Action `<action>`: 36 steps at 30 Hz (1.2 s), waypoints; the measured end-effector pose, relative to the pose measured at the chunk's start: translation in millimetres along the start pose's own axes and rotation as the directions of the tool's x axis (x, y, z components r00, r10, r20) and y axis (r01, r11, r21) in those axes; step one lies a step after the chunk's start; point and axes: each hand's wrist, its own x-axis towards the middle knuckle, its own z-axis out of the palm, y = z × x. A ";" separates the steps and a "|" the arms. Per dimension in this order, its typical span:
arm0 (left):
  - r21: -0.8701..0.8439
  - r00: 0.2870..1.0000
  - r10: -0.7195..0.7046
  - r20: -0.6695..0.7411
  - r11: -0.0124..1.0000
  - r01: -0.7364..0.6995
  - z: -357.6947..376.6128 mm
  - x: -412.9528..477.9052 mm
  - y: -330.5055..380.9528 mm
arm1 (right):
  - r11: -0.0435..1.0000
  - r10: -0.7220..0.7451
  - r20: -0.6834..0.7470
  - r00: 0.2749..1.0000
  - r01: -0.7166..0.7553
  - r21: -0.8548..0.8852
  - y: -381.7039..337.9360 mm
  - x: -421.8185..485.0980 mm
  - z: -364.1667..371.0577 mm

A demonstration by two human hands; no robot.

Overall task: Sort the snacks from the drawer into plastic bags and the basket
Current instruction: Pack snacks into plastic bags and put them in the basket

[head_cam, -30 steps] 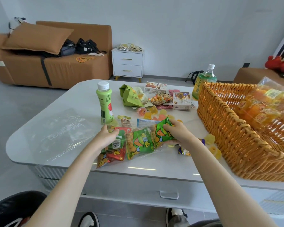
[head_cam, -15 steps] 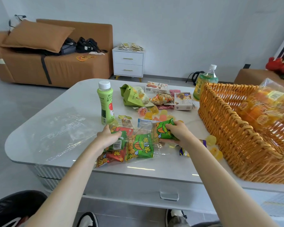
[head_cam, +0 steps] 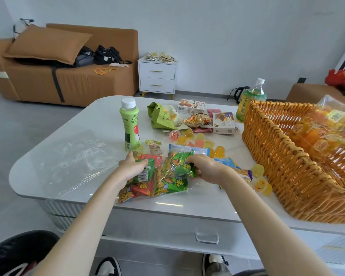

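Observation:
A clear plastic bag (head_cam: 168, 182) lies near the table's front edge with green and red snack packets inside. My left hand (head_cam: 132, 166) grips the bag's left side over a green packet. My right hand (head_cam: 204, 168) pinches a green snack packet (head_cam: 179, 164) at the bag's mouth. An empty plastic bag (head_cam: 78, 158) lies flat to the left. The wicker basket (head_cam: 287, 156) stands on the right and holds a bag of orange jellies (head_cam: 327, 128). Loose jelly cups (head_cam: 199, 141) and snack packs lie between bag and basket.
A green drink bottle (head_cam: 129, 124) stands just behind my left hand. A tea bottle (head_cam: 251, 98) stands behind the basket. Boxes (head_cam: 190, 107) and an opened green pouch (head_cam: 163, 116) lie at the back of the white table (head_cam: 207, 200). The table drawer (head_cam: 206, 236) is closed.
My right hand moved left toward the bag with the green packet, and the packets in the bag bunched closer together. My left hand kept its hold on the bag.

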 end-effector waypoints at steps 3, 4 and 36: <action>-0.029 1.000 -0.003 -0.031 1.000 0.003 1.4 -1.7 -0.1 | 0.986 -0.083 0.029 0.996 0.087 -0.142 4.3 -0.4 -9.2; -0.037 0.999 -0.008 -0.049 0.999 0.006 2.2 -1.8 -0.9 | 0.977 -0.111 0.037 0.993 0.116 -0.177 4.9 -0.8 -8.1; 0.076 0.879 0.444 -0.175 0.896 -0.437 -16.7 -16.5 -9.9 | 0.977 -0.155 0.055 0.986 0.161 -0.140 38.9 -7.2 34.7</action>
